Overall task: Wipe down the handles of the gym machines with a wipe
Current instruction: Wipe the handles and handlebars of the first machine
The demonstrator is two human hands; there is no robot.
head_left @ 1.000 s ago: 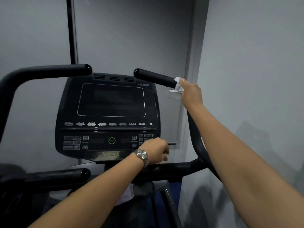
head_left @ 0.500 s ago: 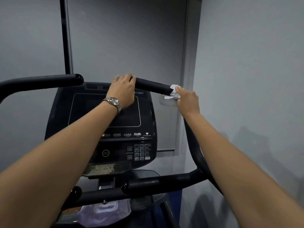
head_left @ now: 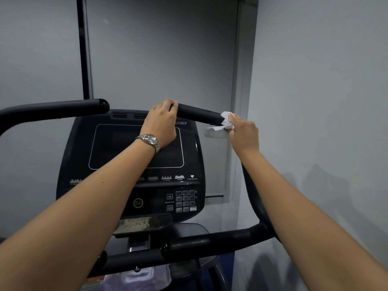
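The upper right handle (head_left: 197, 113) of the exercise machine is a black padded bar slanting down to the right. My left hand (head_left: 161, 120), with a metal watch on its wrist, grips the bar's inner tip. My right hand (head_left: 243, 133) holds a crumpled white wipe (head_left: 224, 120) pressed around the bar further right, where the grip bends down. The upper left handle (head_left: 63, 109) is untouched. Two lower handles (head_left: 210, 242) run across below the console.
The black console (head_left: 117, 143) with a dark screen and keypad sits between the handles. A grey wall (head_left: 315, 101) stands close on the right and a door panel behind. A plastic packet (head_left: 138, 278) lies low under the console.
My left hand rose from the lower bar by the console and took hold of the upper right handle's tip. My right hand kept the wipe on the same part of the handle.
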